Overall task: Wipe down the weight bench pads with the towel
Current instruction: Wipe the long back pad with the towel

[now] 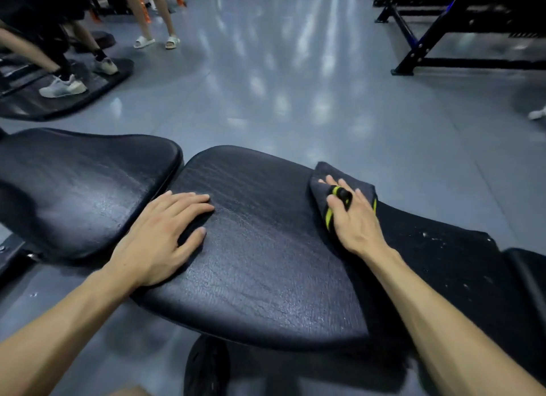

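Observation:
A black padded bench runs across the view. Its middle pad [260,248] lies in front of me and a second pad [82,188] sits to the left. My left hand [165,233] rests flat on the left part of the middle pad, fingers straight. A dark grey towel with yellow-green stripes [322,174] lies on the pad's far right edge. My right hand [351,215] presses down on the towel, and a fold of it pokes up between my fingers. Further right the bench surface [443,262] looks matte and is flecked with white specks.
Grey glossy floor [280,85] stretches beyond the bench. People's legs and shoes [63,85] stand on a black mat at the far left. A black rack frame [428,49] stands at the upper right. A black round base [206,369] shows under the bench.

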Motion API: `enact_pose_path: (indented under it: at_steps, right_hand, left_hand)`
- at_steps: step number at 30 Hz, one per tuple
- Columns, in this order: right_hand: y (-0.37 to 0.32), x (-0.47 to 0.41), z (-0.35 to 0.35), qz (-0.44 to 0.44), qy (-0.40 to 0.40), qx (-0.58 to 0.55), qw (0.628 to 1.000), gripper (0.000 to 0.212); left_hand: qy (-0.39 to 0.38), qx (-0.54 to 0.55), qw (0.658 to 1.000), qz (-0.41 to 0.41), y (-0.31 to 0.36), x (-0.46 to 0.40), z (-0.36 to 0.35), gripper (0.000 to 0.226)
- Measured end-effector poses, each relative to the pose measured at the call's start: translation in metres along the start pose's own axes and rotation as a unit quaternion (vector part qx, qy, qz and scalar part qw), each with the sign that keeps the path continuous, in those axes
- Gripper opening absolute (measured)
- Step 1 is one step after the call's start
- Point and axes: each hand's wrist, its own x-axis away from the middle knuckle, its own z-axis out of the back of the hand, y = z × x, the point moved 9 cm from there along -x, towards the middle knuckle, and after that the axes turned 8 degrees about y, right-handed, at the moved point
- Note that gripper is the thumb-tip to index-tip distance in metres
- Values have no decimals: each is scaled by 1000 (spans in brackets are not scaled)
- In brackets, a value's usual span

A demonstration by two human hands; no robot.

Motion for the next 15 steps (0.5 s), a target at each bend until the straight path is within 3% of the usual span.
enact_pose_path:
  at_steps: [2, 4, 8, 10, 13, 15]
  right_hand:
    - [21, 7, 20, -45, 22, -8, 999, 64]
    - [8, 26, 19, -64, 35, -25, 997, 53]
    - [-61, 116, 1, 98, -9, -43, 994, 54]
    - [-57, 150, -1, 145, -58, -54, 986, 55]
    - [-24, 150, 26, 127, -68, -65, 987, 52]
    - [12, 141, 50, 52, -33, -49, 997, 46]
  left_hand:
    - [-2, -5, 1000, -1, 1, -1, 0, 46]
    - [-3, -11, 1000, -2, 2, -1, 0, 46]
    - [-3, -12, 1000, -7, 4, -1, 1, 47]
    - [-2, -17, 1000, -7, 5, -1, 2, 48]
    - [-9, -29, 1000, -1, 7, 2, 1, 52]
    - [-34, -58, 998, 9, 6, 1, -2, 56]
